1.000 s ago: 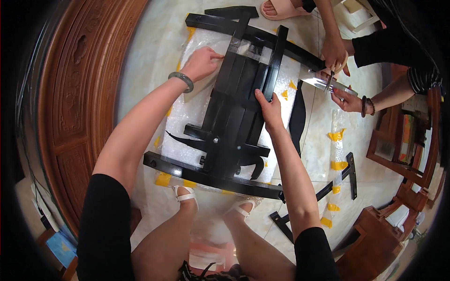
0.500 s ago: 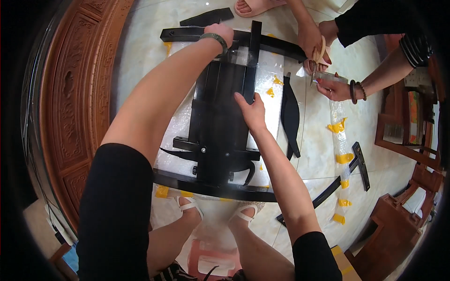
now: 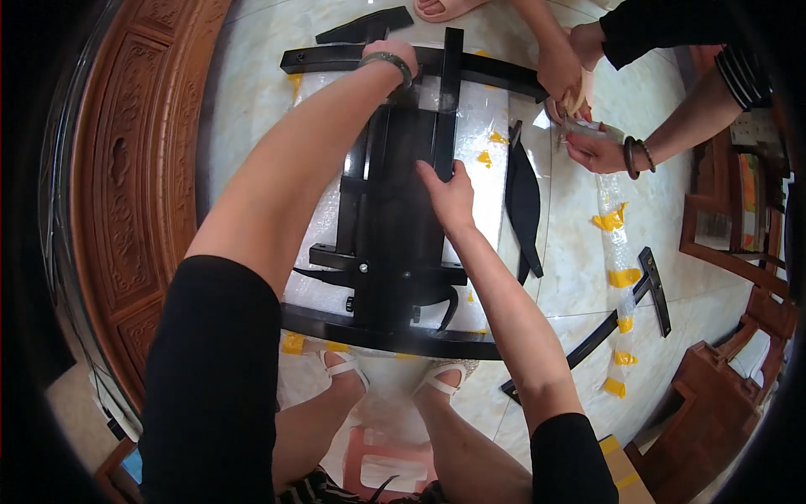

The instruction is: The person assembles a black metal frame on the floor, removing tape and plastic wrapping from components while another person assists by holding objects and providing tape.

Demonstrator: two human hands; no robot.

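Observation:
A black metal frame (image 3: pixel 395 210) lies in front of me, with a broad dark middle and long side bars. My left hand (image 3: pixel 391 55) is closed at the curved far crossbar (image 3: pixel 495 71); its fingertips are hidden. Lower down, my right hand (image 3: pixel 451 197) grips the long right-hand bar (image 3: pixel 449 109), with the thumb on the inner side and the fingers at the outer side. Toward my feet runs the near crossbar (image 3: pixel 395 339), which neither hand touches. Under the frame is a white sheet with bubble wrap (image 3: pixel 315 290).
At the upper right, another person's hands (image 3: pixel 596 153) hold scissors and clear wrap. A curved black piece (image 3: pixel 523 202) and a T-shaped black part (image 3: pixel 655 290) lie to the right, beside taped bubble wrap (image 3: pixel 617 244). Carved wooden furniture (image 3: pixel 126 185) borders the left.
The view has shifted slightly. Both my hands stay at the same places on the frame. At the upper right, the other person's hands have moved a little around the scissors and wrap.

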